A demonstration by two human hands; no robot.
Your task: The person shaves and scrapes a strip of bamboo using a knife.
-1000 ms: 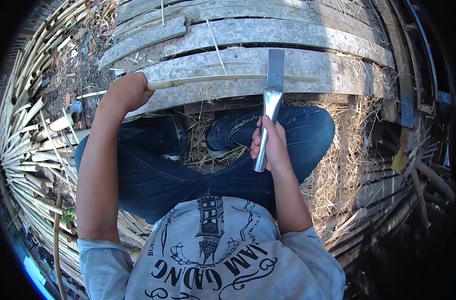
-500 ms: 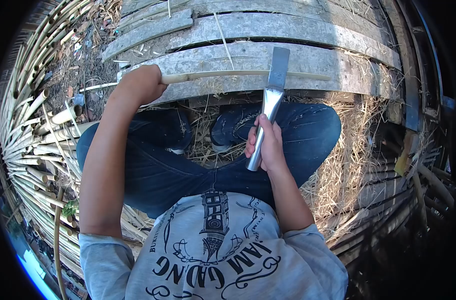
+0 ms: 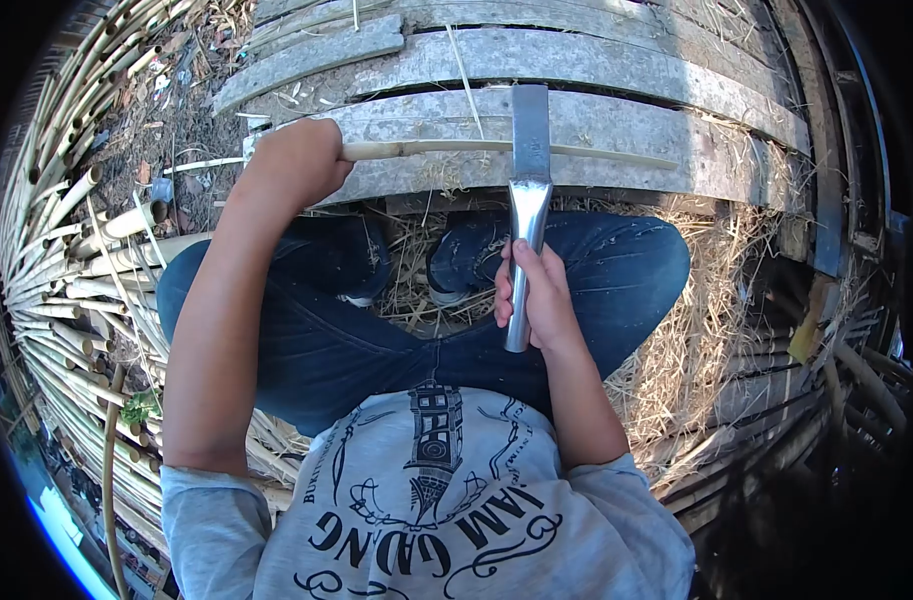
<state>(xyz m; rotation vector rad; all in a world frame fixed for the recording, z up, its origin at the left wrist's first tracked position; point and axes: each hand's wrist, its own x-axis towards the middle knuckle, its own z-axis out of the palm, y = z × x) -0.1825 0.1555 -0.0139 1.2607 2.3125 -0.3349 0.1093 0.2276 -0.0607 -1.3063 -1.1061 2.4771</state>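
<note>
My left hand [image 3: 301, 162] is closed around the end of a pale bamboo strip [image 3: 426, 147], which runs to the right over a weathered plank [image 3: 616, 120]. In my right hand [image 3: 538, 295] is a knife [image 3: 531, 135] with a broad, square-ended blade and a shiny tubular metal handle. Its blade points away from me and crosses over the strip near the middle. Whether the edge bites into the bamboo cannot be made out. A thin sliver [image 3: 211, 163] sticks out to the left behind my left hand.
My bent knees [image 3: 616, 260] sit just under the near plank edge. Cut bamboo poles [image 3: 66, 330] are piled along the left. Straw-like shavings [image 3: 711, 300] cover the ground at right, beside dark timber beams [image 3: 821, 140]. A loose board [image 3: 311, 62] lies on the planks.
The knife has shifted left along the strip and turned from a rightward lean to nearly straight. My left hand keeps its grip on the bamboo strip. The whole view has shifted slightly.
</note>
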